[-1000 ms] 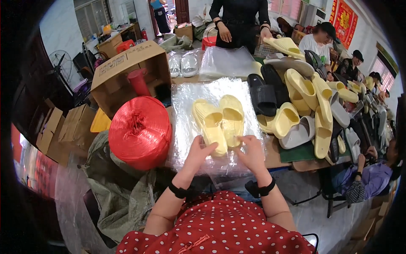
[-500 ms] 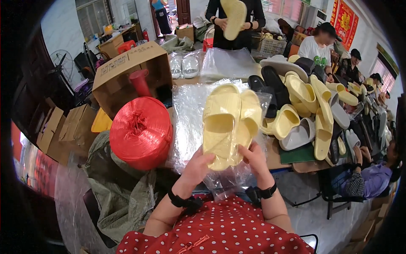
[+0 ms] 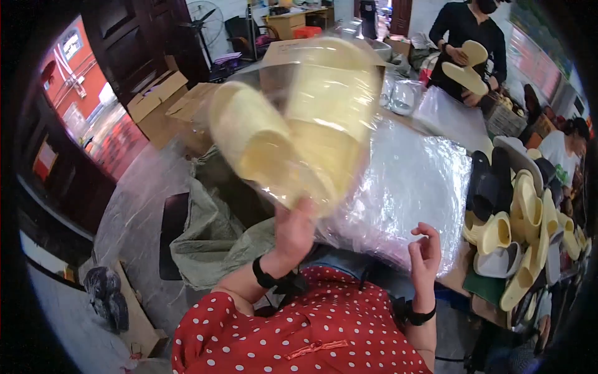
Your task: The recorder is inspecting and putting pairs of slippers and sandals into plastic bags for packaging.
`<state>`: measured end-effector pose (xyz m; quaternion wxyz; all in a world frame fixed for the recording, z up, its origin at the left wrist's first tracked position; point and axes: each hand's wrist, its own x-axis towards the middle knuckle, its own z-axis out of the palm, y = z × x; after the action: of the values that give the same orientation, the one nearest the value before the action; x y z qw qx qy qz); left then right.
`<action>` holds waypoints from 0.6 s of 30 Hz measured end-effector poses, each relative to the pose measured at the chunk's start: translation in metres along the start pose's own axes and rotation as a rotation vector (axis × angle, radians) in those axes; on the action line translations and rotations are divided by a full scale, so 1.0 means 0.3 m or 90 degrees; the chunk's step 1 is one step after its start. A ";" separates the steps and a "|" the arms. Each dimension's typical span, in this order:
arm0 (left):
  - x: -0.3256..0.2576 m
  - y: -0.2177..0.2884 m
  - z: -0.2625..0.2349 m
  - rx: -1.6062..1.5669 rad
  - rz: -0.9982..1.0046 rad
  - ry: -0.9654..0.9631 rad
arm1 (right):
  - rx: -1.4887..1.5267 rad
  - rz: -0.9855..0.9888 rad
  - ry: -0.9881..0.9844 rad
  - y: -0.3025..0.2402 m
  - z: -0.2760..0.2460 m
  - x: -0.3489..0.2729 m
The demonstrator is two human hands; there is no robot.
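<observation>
— Head view first. Held where, that bagged pair of yellow slippers (image 3: 293, 134)?

— Up high and off to the left, clear of the table (image 3: 430, 187), blurred. Pinched at the lower edge of the clear bag by the left hand (image 3: 293, 234), fingers closed on plastic and sole together. Gripped at the bottom, probably, so that both slippers hang as one bundle inside the wrap.

— And the right hand (image 3: 425, 255)?

— Free, raised just above the near table edge, fingers loosely curled, holding nothing. Apart from the bundle, close to the stack of clear plastic bags (image 3: 411, 193).

— Why the bags spread flat there?

— Likely for easy reach straight ahead: top sheet at hand, surface smooth enough for laying a pair down.

— Below the bundle?

— An open grey-green sack (image 3: 215, 230) on the floor at the left, mouth gaping beside the knee. Placed low and near, seemingly as a drop spot for wrapped pairs. Flattened cardboard boxes (image 3: 168, 103) farther off.

— On the right?

— A heap of loose slippers (image 3: 517, 218), yellow, black and grey, piled along the table's right side, within the right hand's reach.

— Anybody else?

— A person in black (image 3: 467, 37) at the far end, holding another yellow pair (image 3: 467, 65) sole to sole; hands well apart from these two.

— Other views?

— None besides the head one.
</observation>
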<state>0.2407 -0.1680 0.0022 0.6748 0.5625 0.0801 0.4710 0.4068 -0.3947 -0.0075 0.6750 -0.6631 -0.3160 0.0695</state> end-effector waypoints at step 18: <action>0.042 0.013 0.052 -0.255 -0.253 -0.075 | -0.052 0.012 0.118 0.072 -0.157 0.003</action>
<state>0.2555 -0.1699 0.0162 0.8551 0.4175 0.0552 0.3025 0.4388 -0.4320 -0.0236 0.6730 -0.6965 -0.2487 0.0012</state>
